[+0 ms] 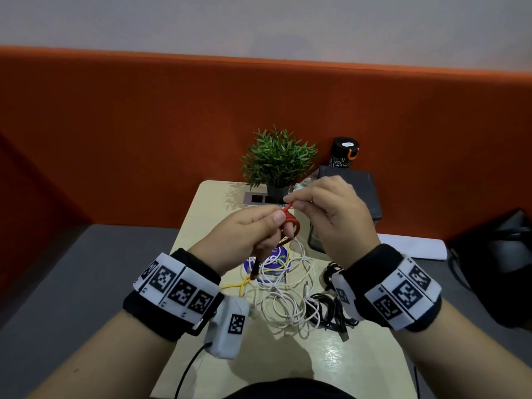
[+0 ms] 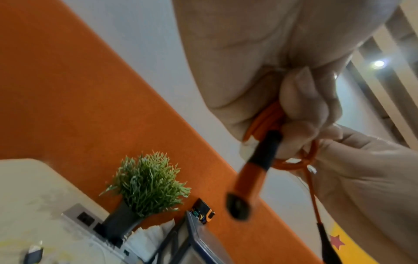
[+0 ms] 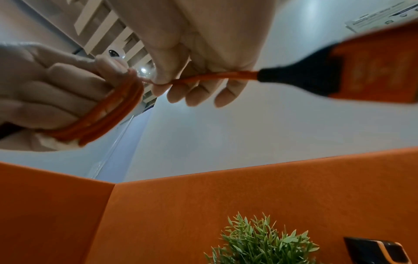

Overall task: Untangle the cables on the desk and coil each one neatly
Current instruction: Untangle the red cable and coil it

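orange cable point(image 1: 290, 223): small coil held above bench point(image 1: 359, 355); left hand point(image 1: 244, 228) fingers curled round loops, right hand point(image 1: 334, 208) pinching free end. white cables point(image 1: 288, 298) tangled on bench below.

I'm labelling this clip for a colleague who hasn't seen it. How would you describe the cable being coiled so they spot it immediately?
Look above the pale desk, in front of the potted plant, where both hands meet. The orange cable is looped in the left hand, its tail pinched by the right hand. Unlike the white cables and black cables below, it is lifted off the desk.
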The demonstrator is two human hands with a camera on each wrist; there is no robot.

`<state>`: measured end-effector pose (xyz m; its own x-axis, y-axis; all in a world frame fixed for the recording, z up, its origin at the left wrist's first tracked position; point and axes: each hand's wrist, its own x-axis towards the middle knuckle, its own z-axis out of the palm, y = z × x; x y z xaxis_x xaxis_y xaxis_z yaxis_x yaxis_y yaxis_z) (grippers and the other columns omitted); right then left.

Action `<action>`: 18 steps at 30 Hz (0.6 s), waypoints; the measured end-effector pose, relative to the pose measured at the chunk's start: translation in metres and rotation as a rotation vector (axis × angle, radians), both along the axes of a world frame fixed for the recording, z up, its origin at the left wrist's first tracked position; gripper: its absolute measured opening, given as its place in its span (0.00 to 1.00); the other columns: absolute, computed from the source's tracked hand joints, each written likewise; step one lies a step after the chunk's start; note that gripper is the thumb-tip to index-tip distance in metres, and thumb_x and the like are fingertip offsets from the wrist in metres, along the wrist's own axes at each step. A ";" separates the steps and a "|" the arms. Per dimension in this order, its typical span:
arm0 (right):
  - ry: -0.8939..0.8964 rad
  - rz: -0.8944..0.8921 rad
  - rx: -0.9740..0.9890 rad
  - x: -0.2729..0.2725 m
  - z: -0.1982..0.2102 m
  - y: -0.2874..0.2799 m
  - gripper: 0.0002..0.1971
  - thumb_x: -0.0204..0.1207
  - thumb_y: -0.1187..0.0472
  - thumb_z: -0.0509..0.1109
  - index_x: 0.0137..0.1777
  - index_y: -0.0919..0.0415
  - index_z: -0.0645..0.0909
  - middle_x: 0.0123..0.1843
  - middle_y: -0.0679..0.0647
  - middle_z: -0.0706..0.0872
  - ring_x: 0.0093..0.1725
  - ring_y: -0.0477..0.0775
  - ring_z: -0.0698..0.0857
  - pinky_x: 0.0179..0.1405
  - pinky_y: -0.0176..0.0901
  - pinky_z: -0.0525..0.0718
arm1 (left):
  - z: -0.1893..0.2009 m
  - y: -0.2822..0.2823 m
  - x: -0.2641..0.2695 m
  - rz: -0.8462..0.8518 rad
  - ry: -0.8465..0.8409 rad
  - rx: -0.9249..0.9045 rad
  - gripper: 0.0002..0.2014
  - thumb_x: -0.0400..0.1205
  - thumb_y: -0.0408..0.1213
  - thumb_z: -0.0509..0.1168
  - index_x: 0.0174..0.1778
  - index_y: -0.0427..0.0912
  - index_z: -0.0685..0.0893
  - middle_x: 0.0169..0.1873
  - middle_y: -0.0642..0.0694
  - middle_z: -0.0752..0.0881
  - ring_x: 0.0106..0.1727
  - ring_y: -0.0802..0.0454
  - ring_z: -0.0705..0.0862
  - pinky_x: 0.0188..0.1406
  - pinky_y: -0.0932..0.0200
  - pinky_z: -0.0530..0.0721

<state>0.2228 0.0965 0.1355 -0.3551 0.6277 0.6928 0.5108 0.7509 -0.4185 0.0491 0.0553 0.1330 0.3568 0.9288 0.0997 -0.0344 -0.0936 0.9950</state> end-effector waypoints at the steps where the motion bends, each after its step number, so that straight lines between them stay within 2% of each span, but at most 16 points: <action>1: 0.001 -0.040 0.031 -0.001 0.000 0.001 0.10 0.79 0.55 0.66 0.51 0.52 0.89 0.44 0.50 0.83 0.49 0.52 0.77 0.49 0.52 0.74 | 0.000 0.000 0.001 0.013 -0.040 -0.014 0.15 0.82 0.43 0.53 0.39 0.39 0.80 0.18 0.52 0.67 0.20 0.53 0.67 0.21 0.68 0.69; 3: 0.018 -0.106 0.053 -0.005 -0.001 0.001 0.10 0.78 0.54 0.68 0.54 0.50 0.89 0.43 0.52 0.80 0.48 0.54 0.76 0.48 0.48 0.74 | 0.000 0.000 0.003 0.034 -0.099 -0.035 0.15 0.81 0.43 0.53 0.37 0.38 0.79 0.17 0.51 0.66 0.19 0.51 0.68 0.21 0.67 0.70; 5: 0.073 -0.103 -0.056 -0.010 -0.001 -0.002 0.10 0.77 0.58 0.68 0.55 0.52 0.89 0.40 0.52 0.80 0.45 0.53 0.77 0.46 0.41 0.74 | 0.000 0.001 0.005 0.035 -0.150 -0.043 0.15 0.81 0.43 0.53 0.37 0.37 0.78 0.17 0.51 0.66 0.18 0.52 0.68 0.21 0.66 0.71; 7: 0.114 -0.081 -0.245 -0.014 -0.002 -0.007 0.12 0.77 0.66 0.69 0.56 0.55 0.89 0.42 0.52 0.83 0.46 0.51 0.81 0.47 0.38 0.77 | 0.000 0.003 0.007 0.025 -0.185 -0.044 0.16 0.82 0.42 0.53 0.37 0.35 0.77 0.17 0.51 0.66 0.17 0.52 0.67 0.21 0.65 0.71; 9: 0.182 -0.035 -0.479 -0.016 0.001 -0.012 0.17 0.75 0.74 0.66 0.57 0.56 0.88 0.44 0.48 0.86 0.46 0.44 0.84 0.47 0.35 0.79 | 0.000 0.004 0.007 0.021 -0.208 -0.036 0.16 0.82 0.42 0.53 0.37 0.35 0.77 0.17 0.51 0.65 0.16 0.53 0.67 0.21 0.63 0.69; 11: 0.344 0.085 -0.749 -0.016 0.001 -0.014 0.24 0.70 0.78 0.61 0.60 0.58 0.87 0.42 0.48 0.87 0.37 0.36 0.83 0.40 0.30 0.77 | 0.001 0.006 0.006 0.025 -0.239 -0.027 0.16 0.83 0.42 0.52 0.38 0.34 0.77 0.17 0.51 0.65 0.17 0.54 0.66 0.22 0.60 0.67; 12: 0.414 0.162 -0.855 -0.015 -0.001 -0.014 0.26 0.66 0.77 0.60 0.61 0.60 0.86 0.42 0.51 0.87 0.37 0.39 0.83 0.39 0.32 0.77 | 0.002 0.007 0.005 0.027 -0.259 -0.027 0.16 0.83 0.41 0.52 0.38 0.34 0.77 0.18 0.51 0.65 0.17 0.54 0.66 0.23 0.59 0.67; 13: 0.454 0.234 -0.922 -0.015 -0.003 -0.013 0.27 0.62 0.74 0.60 0.61 0.60 0.86 0.45 0.55 0.89 0.42 0.48 0.86 0.44 0.38 0.80 | 0.002 0.007 0.004 0.023 -0.286 -0.032 0.16 0.83 0.40 0.52 0.38 0.33 0.77 0.18 0.51 0.65 0.17 0.54 0.65 0.22 0.59 0.69; 14: 0.471 0.300 -0.960 -0.014 -0.004 -0.013 0.27 0.60 0.71 0.61 0.59 0.60 0.86 0.47 0.59 0.89 0.48 0.58 0.86 0.51 0.46 0.83 | 0.003 0.008 0.003 0.017 -0.314 -0.041 0.16 0.83 0.40 0.52 0.39 0.32 0.76 0.18 0.51 0.66 0.18 0.54 0.64 0.22 0.60 0.71; 15: 0.480 0.347 -0.976 -0.014 -0.003 -0.014 0.23 0.61 0.69 0.63 0.57 0.60 0.87 0.47 0.60 0.89 0.50 0.61 0.85 0.55 0.48 0.82 | 0.003 0.009 0.003 0.009 -0.335 -0.053 0.15 0.83 0.40 0.52 0.39 0.32 0.75 0.18 0.51 0.66 0.17 0.54 0.63 0.21 0.61 0.73; 18: 0.478 0.318 -0.932 -0.013 -0.001 -0.018 0.11 0.73 0.70 0.70 0.51 0.58 0.88 0.43 0.51 0.90 0.45 0.47 0.87 0.50 0.35 0.81 | 0.002 0.011 0.002 -0.008 -0.351 -0.100 0.15 0.82 0.41 0.52 0.40 0.32 0.75 0.18 0.50 0.66 0.17 0.54 0.62 0.21 0.61 0.73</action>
